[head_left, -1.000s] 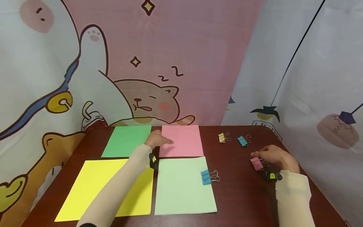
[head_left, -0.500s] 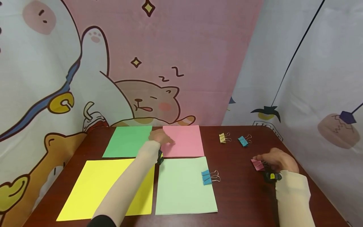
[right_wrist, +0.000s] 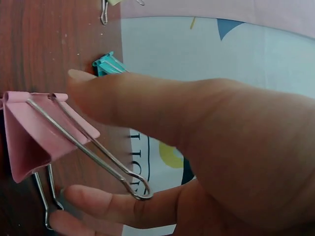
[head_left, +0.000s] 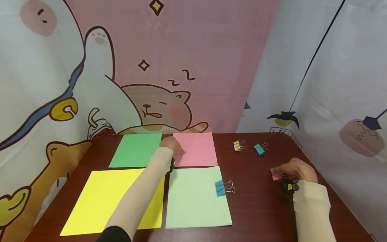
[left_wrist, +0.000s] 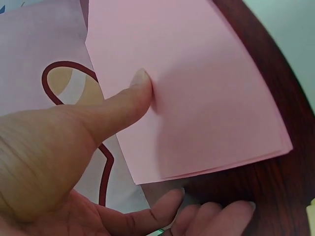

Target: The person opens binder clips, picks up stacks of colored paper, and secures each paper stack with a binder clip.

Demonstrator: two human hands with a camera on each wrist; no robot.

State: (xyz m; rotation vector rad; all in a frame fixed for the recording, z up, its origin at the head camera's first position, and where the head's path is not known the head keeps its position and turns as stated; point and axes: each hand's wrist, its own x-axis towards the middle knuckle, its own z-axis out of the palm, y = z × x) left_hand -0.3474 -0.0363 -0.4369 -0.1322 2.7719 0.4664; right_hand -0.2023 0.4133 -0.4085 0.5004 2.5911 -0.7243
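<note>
In the head view my left hand [head_left: 171, 144] is at the left edge of a stack of pink paper [head_left: 198, 149]. The left wrist view has the thumb [left_wrist: 140, 91] laid on the top sheet, with the other fingers beyond the paper's edge. My right hand [head_left: 297, 169] is over a pink binder clip [head_left: 276, 175] at the table's right. Close up, its thumb [right_wrist: 113, 96] reaches beside the clip's top edge, and its other fingers lie near the lower wire handle. Between thumb and fingers stretches the upper wire handle [right_wrist: 93, 147].
Green paper [head_left: 134, 150], yellow paper [head_left: 102, 201] and pale green paper [head_left: 196, 200] lie on the dark table [head_left: 254, 215]. A blue binder clip [head_left: 220, 188] sits on the pale green stack's right edge. Farther back are a yellow clip [head_left: 237, 146] and another blue clip [head_left: 259, 149].
My left hand has moved slightly right over the pink paper's edge, its forearm swinging right. The pink clip has shifted a little to the right under my right hand.
</note>
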